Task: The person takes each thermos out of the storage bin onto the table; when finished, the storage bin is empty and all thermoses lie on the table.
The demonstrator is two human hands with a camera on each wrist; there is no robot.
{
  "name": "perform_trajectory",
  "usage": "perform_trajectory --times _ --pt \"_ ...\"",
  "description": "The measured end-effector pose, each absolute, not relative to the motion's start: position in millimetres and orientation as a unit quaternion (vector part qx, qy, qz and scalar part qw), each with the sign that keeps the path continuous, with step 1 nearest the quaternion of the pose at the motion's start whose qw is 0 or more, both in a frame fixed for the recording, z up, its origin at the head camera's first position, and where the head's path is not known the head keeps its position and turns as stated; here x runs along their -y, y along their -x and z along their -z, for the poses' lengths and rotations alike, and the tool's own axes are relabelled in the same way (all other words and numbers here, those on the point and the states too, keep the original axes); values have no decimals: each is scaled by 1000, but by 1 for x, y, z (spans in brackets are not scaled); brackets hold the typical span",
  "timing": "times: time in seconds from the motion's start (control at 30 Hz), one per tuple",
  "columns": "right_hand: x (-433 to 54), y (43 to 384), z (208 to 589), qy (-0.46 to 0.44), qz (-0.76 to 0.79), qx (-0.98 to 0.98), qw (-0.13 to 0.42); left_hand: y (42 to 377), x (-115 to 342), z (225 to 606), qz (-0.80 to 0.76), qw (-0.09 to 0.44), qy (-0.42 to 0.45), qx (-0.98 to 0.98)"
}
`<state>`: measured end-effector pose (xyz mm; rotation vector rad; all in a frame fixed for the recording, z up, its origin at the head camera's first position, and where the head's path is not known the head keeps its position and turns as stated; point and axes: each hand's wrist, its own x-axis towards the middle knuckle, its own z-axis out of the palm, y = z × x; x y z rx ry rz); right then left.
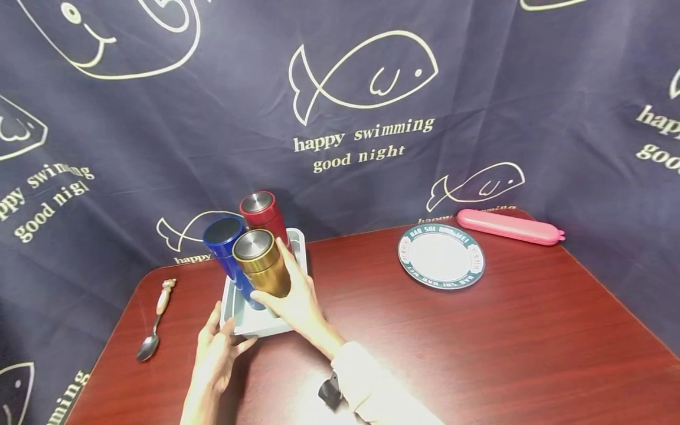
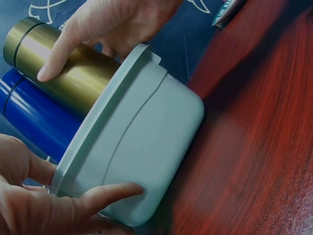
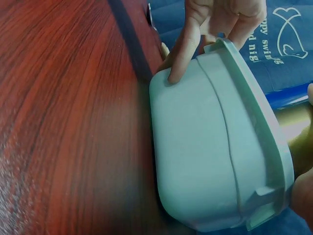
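A pale green plastic bin [image 1: 302, 251] stands on the table, holding three upright metal thermos bottles. The gold thermos [image 1: 270, 277] is nearest, the blue thermos [image 1: 219, 250] beside it on the left and the red thermos [image 1: 273, 224] behind. My right hand [image 1: 297, 304] grips the gold thermos around its side, thumb on the left and fingers on the right; its lower end is hidden inside the bin. At the bin's front left corner, my left hand [image 1: 215, 354] holds the wall, its thumb [image 2: 115, 192] pressed against the outside and its other fingers around the corner.
A spoon [image 1: 159, 313] with a decorated handle lies left of the bin. Further right are a round plate [image 1: 438, 257] with a green patterned rim and a long pink case [image 1: 507, 226] by the back edge. A dark curtain [image 1: 366, 195] with fish drawings hangs behind the wooden table [image 1: 504, 348].
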<state>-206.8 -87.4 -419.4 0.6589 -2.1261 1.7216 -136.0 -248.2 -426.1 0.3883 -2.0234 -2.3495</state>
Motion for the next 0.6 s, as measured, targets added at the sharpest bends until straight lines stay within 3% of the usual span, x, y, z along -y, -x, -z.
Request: perform_trajectory --times 0.43,0.6 --pt "83 201 406 -218 -640 706 211 136 249 427 748 2 -130 651" --pt "76 196 386 -238 -658 665 261 136 250 427 749 5 -127 651"
